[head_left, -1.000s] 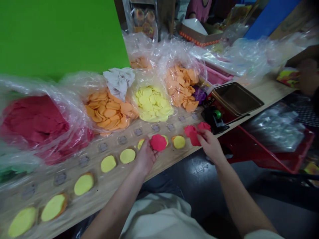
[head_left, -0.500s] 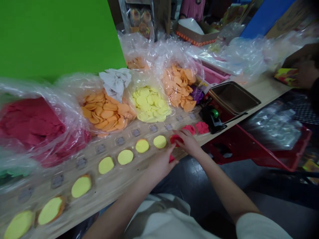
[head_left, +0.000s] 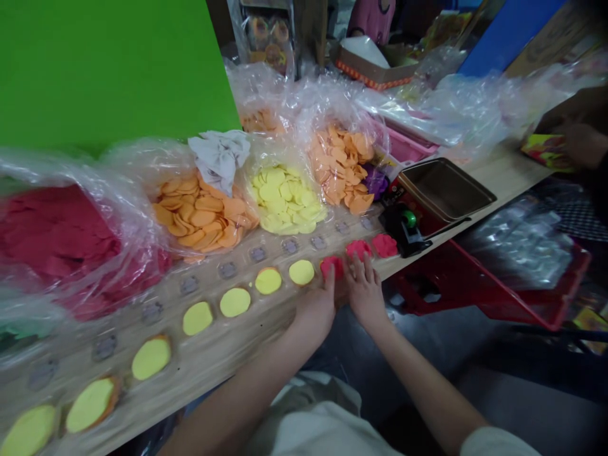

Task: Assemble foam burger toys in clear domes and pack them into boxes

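Observation:
My left hand rests at the near edge of a long wooden board, its fingertips against a red disc. My right hand lies beside it with spread fingers reaching a second red disc. A third red disc sits just beyond, untouched. Leftward along the board runs a row of yellow discs, the nearest next to my left hand. Some further ones show orange beneath the yellow, like. Neither hand holds anything.
Clear plastic bags of red, orange, yellow and orange discs line the board's far side. Beyond stand a metal tray, a green-knobbed device and a green panel. A co-worker's hand shows at right.
The red pieces my hands held now lie on the board at the row's right end. Both hands have come apart from them and flattened, fingers spread, side by side.

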`<state>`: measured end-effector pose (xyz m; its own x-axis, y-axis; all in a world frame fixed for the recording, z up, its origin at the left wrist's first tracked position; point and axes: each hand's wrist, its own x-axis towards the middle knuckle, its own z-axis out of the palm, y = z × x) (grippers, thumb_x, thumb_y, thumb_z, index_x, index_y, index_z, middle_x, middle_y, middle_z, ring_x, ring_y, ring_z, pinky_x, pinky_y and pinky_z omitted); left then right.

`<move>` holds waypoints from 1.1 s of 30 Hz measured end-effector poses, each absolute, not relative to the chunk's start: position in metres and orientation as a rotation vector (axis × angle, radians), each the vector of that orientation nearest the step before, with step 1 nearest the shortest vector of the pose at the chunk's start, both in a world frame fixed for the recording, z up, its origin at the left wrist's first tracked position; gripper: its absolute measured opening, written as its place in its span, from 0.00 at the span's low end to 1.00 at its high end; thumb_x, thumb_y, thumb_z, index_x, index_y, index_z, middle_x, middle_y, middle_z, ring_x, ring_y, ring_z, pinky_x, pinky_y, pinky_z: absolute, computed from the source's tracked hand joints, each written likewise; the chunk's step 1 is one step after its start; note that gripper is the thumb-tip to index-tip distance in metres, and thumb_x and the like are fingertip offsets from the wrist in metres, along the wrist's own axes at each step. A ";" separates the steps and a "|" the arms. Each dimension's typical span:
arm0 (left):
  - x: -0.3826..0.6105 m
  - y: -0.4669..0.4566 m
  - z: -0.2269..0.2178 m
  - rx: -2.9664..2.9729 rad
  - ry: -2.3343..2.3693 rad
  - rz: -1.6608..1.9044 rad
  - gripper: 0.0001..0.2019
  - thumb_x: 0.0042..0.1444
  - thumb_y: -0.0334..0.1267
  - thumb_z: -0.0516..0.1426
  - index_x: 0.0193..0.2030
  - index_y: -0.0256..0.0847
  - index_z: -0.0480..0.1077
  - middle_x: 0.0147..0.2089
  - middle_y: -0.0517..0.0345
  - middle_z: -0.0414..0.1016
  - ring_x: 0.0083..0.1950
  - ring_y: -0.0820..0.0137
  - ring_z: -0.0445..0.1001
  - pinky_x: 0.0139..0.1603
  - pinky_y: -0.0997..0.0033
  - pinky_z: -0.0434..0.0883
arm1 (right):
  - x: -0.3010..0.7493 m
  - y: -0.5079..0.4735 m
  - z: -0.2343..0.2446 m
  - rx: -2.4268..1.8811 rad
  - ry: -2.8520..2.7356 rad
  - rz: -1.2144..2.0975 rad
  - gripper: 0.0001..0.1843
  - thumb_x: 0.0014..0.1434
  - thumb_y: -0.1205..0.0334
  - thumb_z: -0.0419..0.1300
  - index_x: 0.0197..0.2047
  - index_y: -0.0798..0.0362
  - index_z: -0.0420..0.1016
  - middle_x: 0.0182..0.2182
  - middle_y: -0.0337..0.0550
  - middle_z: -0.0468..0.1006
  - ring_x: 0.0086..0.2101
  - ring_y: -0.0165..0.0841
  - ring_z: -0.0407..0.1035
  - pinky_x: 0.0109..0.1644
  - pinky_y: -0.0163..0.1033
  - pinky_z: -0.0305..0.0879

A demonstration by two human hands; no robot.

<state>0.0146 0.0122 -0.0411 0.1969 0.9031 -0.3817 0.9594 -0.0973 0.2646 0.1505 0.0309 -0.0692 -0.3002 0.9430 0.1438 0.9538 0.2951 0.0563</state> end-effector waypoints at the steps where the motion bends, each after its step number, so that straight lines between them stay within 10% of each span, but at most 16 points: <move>1: 0.016 0.011 -0.042 2.045 1.725 -0.160 0.37 0.54 0.34 0.52 0.67 0.38 0.35 0.39 0.44 0.75 0.35 0.59 0.75 0.32 0.64 0.70 | 0.150 0.029 -0.068 -1.798 -2.464 -0.222 0.29 0.57 0.72 0.48 0.62 0.52 0.55 0.63 0.52 0.50 0.62 0.50 0.38 0.57 0.54 0.54; 15: -0.059 0.008 -0.021 0.884 1.139 0.719 0.19 0.53 0.42 0.55 0.51 0.37 0.65 0.51 0.49 0.69 0.49 0.65 0.69 0.51 0.64 0.65 | 0.149 0.038 -0.054 -1.495 -2.181 0.108 0.26 0.52 0.75 0.48 0.56 0.56 0.63 0.54 0.55 0.63 0.57 0.43 0.52 0.58 0.53 0.53; 22: -0.070 0.022 -0.025 0.723 1.132 0.796 0.20 0.47 0.40 0.60 0.48 0.39 0.66 0.46 0.51 0.71 0.42 0.69 0.72 0.39 0.70 0.70 | 0.097 0.046 -0.046 -1.317 -1.802 1.240 0.12 0.58 0.57 0.52 0.40 0.55 0.70 0.32 0.44 0.75 0.33 0.33 0.70 0.36 0.37 0.67; 33: -0.091 0.017 -0.075 1.769 1.727 0.757 0.19 0.55 0.36 0.47 0.53 0.40 0.66 0.53 0.50 0.71 0.50 0.65 0.72 0.52 0.63 0.67 | 0.062 0.065 -0.064 -1.570 -2.333 0.459 0.16 0.56 0.69 0.52 0.48 0.52 0.69 0.39 0.46 0.73 0.40 0.36 0.68 0.43 0.38 0.64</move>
<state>-0.0914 0.0169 -0.0750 0.0161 0.9997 0.0179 0.6906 -0.0241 0.7228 0.0619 0.0645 -0.0636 -0.3629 0.9298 0.0622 0.8369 0.3545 -0.4171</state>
